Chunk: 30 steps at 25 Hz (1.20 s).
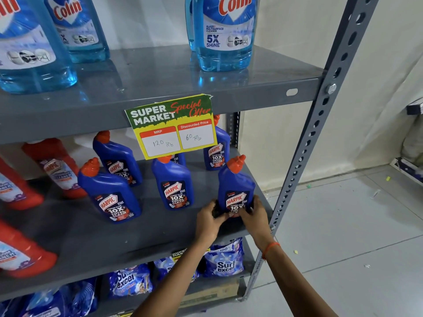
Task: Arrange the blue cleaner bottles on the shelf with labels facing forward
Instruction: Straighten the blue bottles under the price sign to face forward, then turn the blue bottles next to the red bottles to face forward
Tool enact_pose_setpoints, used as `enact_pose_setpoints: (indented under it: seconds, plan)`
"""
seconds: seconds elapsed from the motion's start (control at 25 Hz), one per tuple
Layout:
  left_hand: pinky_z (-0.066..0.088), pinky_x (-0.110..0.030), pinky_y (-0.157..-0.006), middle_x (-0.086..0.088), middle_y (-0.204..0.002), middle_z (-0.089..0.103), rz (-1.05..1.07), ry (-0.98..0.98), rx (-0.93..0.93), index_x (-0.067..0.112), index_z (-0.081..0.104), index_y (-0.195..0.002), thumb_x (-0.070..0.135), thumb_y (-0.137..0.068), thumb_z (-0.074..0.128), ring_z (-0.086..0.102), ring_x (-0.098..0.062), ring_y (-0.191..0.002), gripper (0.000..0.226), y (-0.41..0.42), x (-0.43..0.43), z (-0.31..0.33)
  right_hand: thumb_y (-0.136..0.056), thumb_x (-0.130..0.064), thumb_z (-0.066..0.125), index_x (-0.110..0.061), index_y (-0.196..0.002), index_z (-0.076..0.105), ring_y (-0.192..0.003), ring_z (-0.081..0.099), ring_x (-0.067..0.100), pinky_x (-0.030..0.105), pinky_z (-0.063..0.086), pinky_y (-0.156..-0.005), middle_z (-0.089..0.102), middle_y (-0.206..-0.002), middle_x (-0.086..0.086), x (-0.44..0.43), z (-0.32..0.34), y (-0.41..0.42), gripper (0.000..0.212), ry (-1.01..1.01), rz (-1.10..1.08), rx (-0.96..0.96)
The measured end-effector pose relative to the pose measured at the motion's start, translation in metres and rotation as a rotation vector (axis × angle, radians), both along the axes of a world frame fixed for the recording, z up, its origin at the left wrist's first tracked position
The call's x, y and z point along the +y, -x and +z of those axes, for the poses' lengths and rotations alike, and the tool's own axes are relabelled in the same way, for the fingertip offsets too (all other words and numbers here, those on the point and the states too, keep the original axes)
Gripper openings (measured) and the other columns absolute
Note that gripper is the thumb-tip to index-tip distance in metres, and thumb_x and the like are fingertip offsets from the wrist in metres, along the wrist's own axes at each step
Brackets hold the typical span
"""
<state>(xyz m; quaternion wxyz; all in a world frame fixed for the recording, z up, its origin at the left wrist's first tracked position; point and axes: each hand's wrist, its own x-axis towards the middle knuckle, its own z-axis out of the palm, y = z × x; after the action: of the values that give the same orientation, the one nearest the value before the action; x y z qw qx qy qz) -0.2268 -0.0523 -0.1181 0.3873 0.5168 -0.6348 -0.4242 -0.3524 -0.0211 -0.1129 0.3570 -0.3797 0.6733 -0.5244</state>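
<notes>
Several dark blue Harpic cleaner bottles with red caps stand on the middle grey shelf (96, 243), labels toward me. The front right bottle (235, 184) stands upright near the shelf's right end. My left hand (209, 221) grips its lower left side and my right hand (253, 213) grips its lower right side. Two more stand in the front row, the middle bottle (174, 181) and the left bottle (109, 193). Behind them are a back left bottle (117, 159) and a back right bottle (217, 152), partly hidden by a price sign.
Red cleaner bottles (55, 165) fill the shelf's left part. Light blue Colin bottles (225, 33) stand on the shelf above. A yellow and green price sign (171, 126) hangs from that shelf's edge. Detergent packs (225, 259) lie below. A perforated upright post (320, 124) bounds the right side.
</notes>
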Motion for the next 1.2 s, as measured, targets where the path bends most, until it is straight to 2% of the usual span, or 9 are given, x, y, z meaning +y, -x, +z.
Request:
enact_pose_setpoints:
  seconds: [0.08, 0.2, 0.4, 0.56, 0.76, 0.88, 1.04, 1.12, 1.2]
  plan:
    - [0.053, -0.028, -0.077, -0.011, -0.097, 0.072, 0.014, 0.002, -0.001, 0.009, 0.063, -0.100, 0.011, -0.070, 0.076, 0.066, -0.016, -0.087, 0.033, 0.000, 0.002, -0.001, -0.082, -0.001, 0.059, -0.014, -0.103, 0.048, -0.083, 0.061, 0.019, 0.028, 0.051, -0.070, 0.062, -0.094, 0.006, 0.001, 0.001, -0.002, 0.027, -0.003, -0.015, -0.006]
    - [0.054, -0.033, -0.079, -0.011, -0.098, 0.072, 0.028, -0.008, 0.004, 0.010, 0.063, -0.103, 0.012, -0.070, 0.076, 0.066, -0.019, -0.089, 0.036, 0.002, 0.005, -0.001, -0.083, -0.002, 0.058, -0.015, -0.103, 0.046, -0.089, 0.062, 0.023, 0.037, 0.053, -0.077, 0.062, -0.096, 0.006, 0.003, 0.003, -0.003, 0.027, -0.022, -0.017, -0.007]
    - [0.054, -0.033, -0.082, -0.011, -0.100, 0.072, 0.044, -0.015, -0.003, 0.009, 0.062, -0.105, 0.012, -0.071, 0.076, 0.067, -0.021, -0.093, 0.037, 0.004, 0.009, 0.003, -0.083, -0.001, 0.055, -0.011, -0.107, 0.047, -0.087, 0.061, 0.023, 0.033, 0.051, -0.072, 0.062, -0.098, 0.008, 0.003, 0.008, -0.004, 0.027, -0.036, -0.019, -0.013]
    - [0.053, -0.031, -0.081, -0.010, -0.100, 0.072, 0.088, -0.007, -0.024, 0.010, 0.063, -0.106, 0.012, -0.071, 0.075, 0.066, -0.019, -0.091, 0.037, 0.008, 0.014, 0.005, -0.084, 0.002, 0.053, -0.010, -0.107, 0.046, -0.083, 0.059, 0.019, 0.021, 0.046, -0.060, 0.060, -0.095, 0.006, 0.004, 0.012, -0.003, 0.027, -0.035, 0.001, -0.013]
    - [0.049, -0.024, -0.076, -0.010, -0.099, 0.072, 0.128, 0.020, -0.034, 0.011, 0.064, -0.103, 0.013, -0.071, 0.075, 0.066, -0.017, -0.089, 0.034, 0.013, 0.020, 0.007, -0.086, 0.001, 0.050, -0.005, -0.113, 0.045, -0.086, 0.057, 0.022, 0.023, 0.045, -0.060, 0.059, -0.097, 0.007, 0.005, 0.015, 0.000, 0.029, -0.047, 0.024, -0.006]
    - [0.053, -0.029, -0.078, -0.009, -0.100, 0.072, 0.105, 0.002, -0.039, 0.012, 0.063, -0.104, 0.017, -0.069, 0.077, 0.066, -0.017, -0.090, 0.038, 0.010, 0.022, 0.011, -0.085, 0.002, 0.051, -0.005, -0.121, 0.042, -0.092, 0.058, 0.023, 0.032, 0.048, -0.073, 0.059, -0.105, 0.009, 0.006, 0.016, -0.006, 0.037, -0.049, -0.004, -0.024]
    - [0.049, -0.032, -0.096, -0.006, -0.121, 0.064, 0.063, -0.029, 0.026, 0.009, 0.054, -0.122, 0.019, -0.073, 0.075, 0.058, -0.016, -0.112, 0.053, -0.006, 0.022, 0.018, -0.079, -0.006, 0.054, -0.012, -0.131, 0.037, -0.114, 0.052, 0.029, 0.048, 0.048, -0.098, 0.049, -0.127, 0.014, 0.015, 0.013, -0.037, 0.054, 0.038, -0.205, -0.088]
    - [0.049, -0.020, -0.090, -0.008, -0.117, 0.066, 0.128, 0.043, 0.036, 0.005, 0.058, -0.117, 0.018, -0.078, 0.070, 0.061, -0.015, -0.105, 0.043, -0.020, 0.024, 0.024, -0.084, -0.007, 0.053, -0.014, -0.132, 0.038, -0.115, 0.049, 0.027, 0.041, 0.046, -0.098, 0.041, -0.130, 0.013, 0.024, 0.018, -0.060, 0.051, 0.089, -0.309, -0.192]
    - [0.045, -0.002, -0.074, -0.011, -0.104, 0.071, 0.200, 0.127, 0.031, 0.004, 0.063, -0.106, 0.016, -0.081, 0.067, 0.063, -0.012, -0.088, 0.029, -0.034, 0.026, 0.031, -0.088, -0.007, 0.050, -0.013, -0.131, 0.040, -0.111, 0.049, 0.023, 0.034, 0.044, -0.092, 0.038, -0.129, 0.011, 0.030, 0.023, -0.083, 0.045, 0.141, -0.412, -0.325]
